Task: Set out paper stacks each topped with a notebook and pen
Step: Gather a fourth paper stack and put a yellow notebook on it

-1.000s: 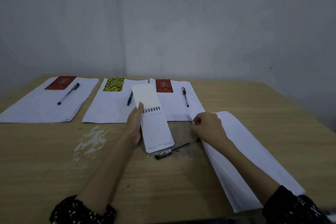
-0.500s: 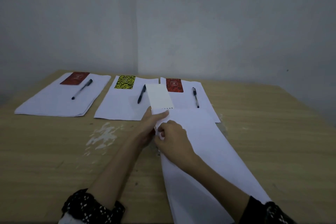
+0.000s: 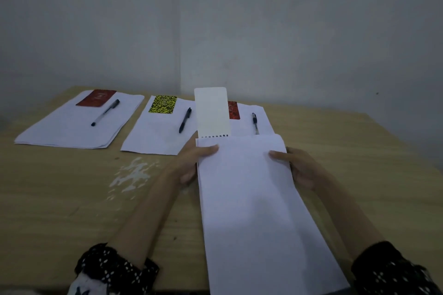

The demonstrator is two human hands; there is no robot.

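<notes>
You are on the fourth set. Along the far edge of the table (image 3: 359, 151) three stacks are already dressed: one at the far left corner with a red notebook (image 3: 96, 97) and pen (image 3: 105, 112), a middle one with a yellow notebook (image 3: 163, 104) and pen (image 3: 185, 120), and a third whose red notebook (image 3: 233, 109) and pen (image 3: 254, 123) are partly hidden.

Your left hand (image 3: 191, 163) grips the left edge of the loose paper stack (image 3: 254, 211), thumb curled over the top sheet and fingers underneath. It also seems to hold the open spiral notebook (image 3: 212, 112), whose white flap stands up behind the sheets, though the paper hides that grip. Your right hand (image 3: 297, 165) pinches the stack's right edge, thumb on top and fingers curled below. The stack runs from the table's middle down to the near edge.

Next, I judge, you need to lay these sheets flat on the bare wood toward the right edge, square with the other three. Then close the notebook, set it at the stack's far corner, and find the fourth pen, which is not visible here.
</notes>
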